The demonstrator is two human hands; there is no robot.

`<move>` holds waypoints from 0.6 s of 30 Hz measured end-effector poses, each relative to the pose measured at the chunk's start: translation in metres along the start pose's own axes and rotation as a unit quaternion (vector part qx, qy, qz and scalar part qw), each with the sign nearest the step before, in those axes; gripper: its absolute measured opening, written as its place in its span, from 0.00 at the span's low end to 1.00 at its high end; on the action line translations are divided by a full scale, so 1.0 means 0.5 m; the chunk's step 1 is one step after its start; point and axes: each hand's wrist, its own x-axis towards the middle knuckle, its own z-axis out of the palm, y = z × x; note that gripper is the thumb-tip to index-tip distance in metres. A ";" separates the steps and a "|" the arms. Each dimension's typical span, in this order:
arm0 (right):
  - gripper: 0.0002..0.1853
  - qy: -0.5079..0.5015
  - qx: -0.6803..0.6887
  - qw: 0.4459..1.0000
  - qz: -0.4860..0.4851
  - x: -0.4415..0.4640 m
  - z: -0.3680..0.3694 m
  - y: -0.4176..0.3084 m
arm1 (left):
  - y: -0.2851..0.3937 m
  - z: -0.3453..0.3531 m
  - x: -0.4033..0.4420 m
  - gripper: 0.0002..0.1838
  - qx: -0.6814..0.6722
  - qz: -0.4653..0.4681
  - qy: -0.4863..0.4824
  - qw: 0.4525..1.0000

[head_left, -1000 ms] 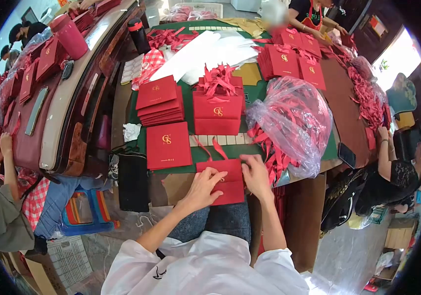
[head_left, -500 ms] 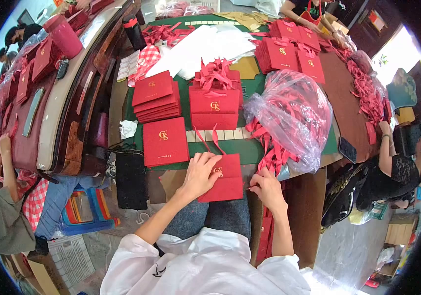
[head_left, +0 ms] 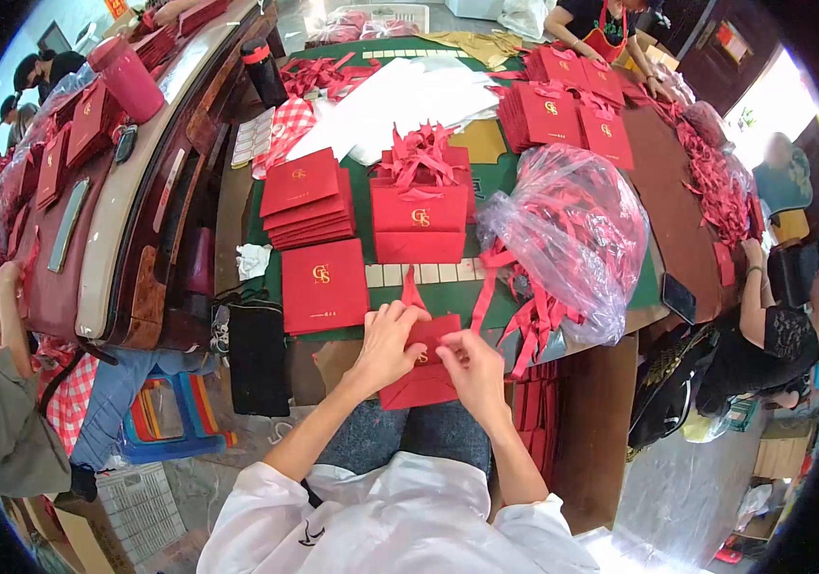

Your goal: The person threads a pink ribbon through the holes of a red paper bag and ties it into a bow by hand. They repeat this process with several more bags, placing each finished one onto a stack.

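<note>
A red folded bag (head_left: pixel 419 387) with a gold logo lies at the table's front edge, above my lap. My left hand (head_left: pixel 390 349) rests on its left part, fingers bent over the upper edge, where a red ribbon (head_left: pixel 412 290) sticks up. Over the bag's right side, my right hand (head_left: pixel 472 371) is closed with thumb and fingers together; what it pinches is too small to make out. A red ribbon strand runs from near this hand to the clear plastic bag of ribbons (head_left: pixel 577 239). Upright red bags (head_left: pixel 419 220) with ribbon handles stand ahead.
Flat red bags (head_left: pixel 323 287) lie in stacks at the left. A black pouch (head_left: pixel 256 359) hangs at the table's left front edge, and a phone (head_left: pixel 678 298) lies at the right. Further back are white sheets (head_left: pixel 395 105), a dark bottle (head_left: pixel 262 72) and co-workers around the tables.
My right hand went right to the ribbons, then came back left over the red bag. A ribbon strand now stretches out from the plastic bag. My left hand stays on the red bag.
</note>
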 end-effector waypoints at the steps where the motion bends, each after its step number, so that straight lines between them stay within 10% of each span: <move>1: 0.06 0.026 -0.028 0.999 0.007 0.008 0.007 0.007 | 0.005 -0.003 -0.001 0.25 -0.023 -0.003 0.000 1.000; 18: 0.06 0.065 -0.049 0.997 0.000 0.030 0.033 0.006 | 0.040 0.012 -0.019 0.16 -0.010 0.014 0.095 0.995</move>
